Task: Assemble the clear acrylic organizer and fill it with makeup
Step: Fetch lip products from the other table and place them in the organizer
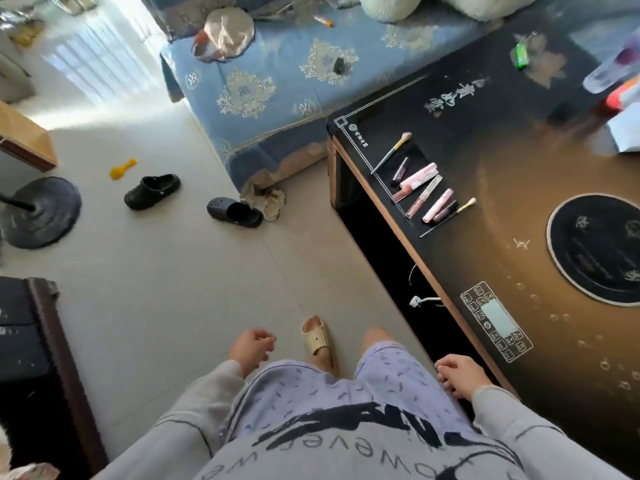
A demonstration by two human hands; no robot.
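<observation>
Several makeup items (420, 190) lie in a row near the left edge of the dark table (519, 188): pink tubes, lip glosses and two brushes (391, 152) (450, 216). No clear acrylic organizer shows in this view. My left hand (251, 348) hangs beside my left thigh, fingers loosely curled, holding nothing. My right hand (459, 375) hangs by my right thigh close to the table's near edge, also loosely curled and holding nothing. Both hands are far from the makeup.
A round black burner (595, 247) and a control panel (495, 320) are set in the table. A blue sofa (263, 95) stands behind. Black clogs (152, 190) (235, 211), a yellow toy (123, 169) and a fan base (38, 211) lie on the tiled floor.
</observation>
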